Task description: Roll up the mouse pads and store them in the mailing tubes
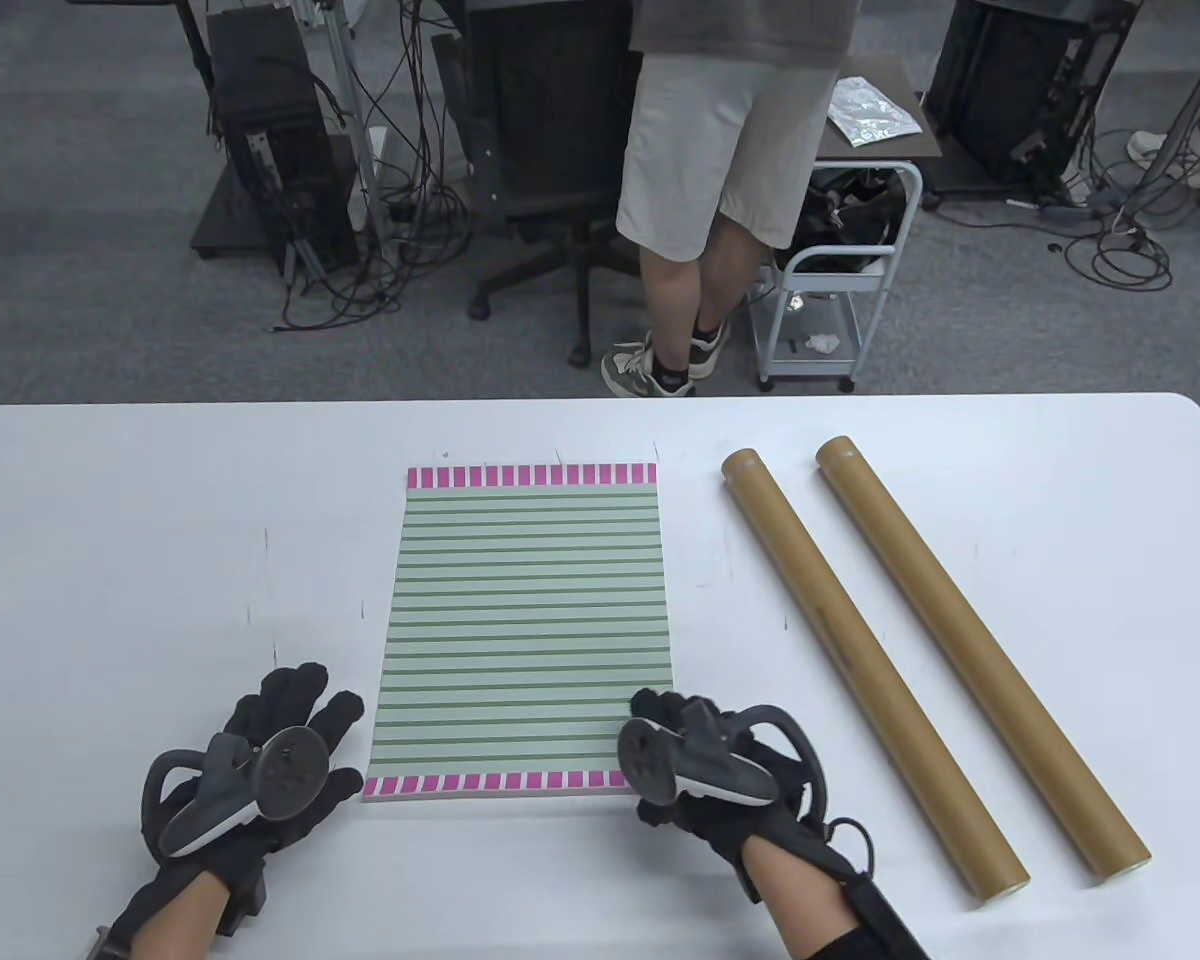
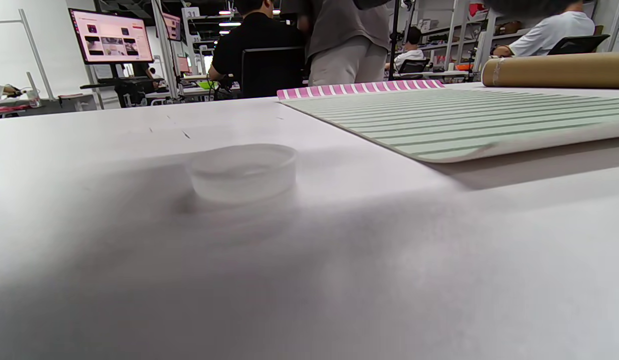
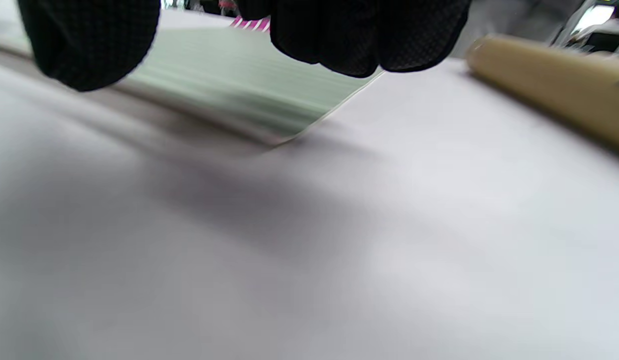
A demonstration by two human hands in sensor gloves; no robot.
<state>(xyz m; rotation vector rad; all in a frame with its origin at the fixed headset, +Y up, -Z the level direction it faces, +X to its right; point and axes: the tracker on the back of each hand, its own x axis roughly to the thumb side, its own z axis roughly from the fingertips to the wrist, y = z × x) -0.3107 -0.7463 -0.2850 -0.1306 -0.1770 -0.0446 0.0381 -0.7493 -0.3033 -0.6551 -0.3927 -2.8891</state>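
Table [image 1: 160,520] carries the striped mouse pad [image 1: 530,620] at centre, flat, two mailing tubes [image 1: 865,660] at three o'clock. Rolling seems just starting: right hand [image 1: 705,770] lifts the pad's near corner, grip unclear; left hand [image 1: 260,765], fingers spread, rests beside the other. Next, both must curl that edge toward twelve o'clock.

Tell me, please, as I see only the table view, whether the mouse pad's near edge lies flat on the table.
Observer: No. In the left wrist view the mouse pad lifts off the table toward its right near corner, with shadow beneath.
Operator: Is that corner gripped?
Observer: The right wrist view shows the right hand with its fingertips over that corner, but it is too blurred to tell a pinch.
Operator: Anything else I might miss?
Observer: A clear round cap sits on the table left of the pad, apart from it.
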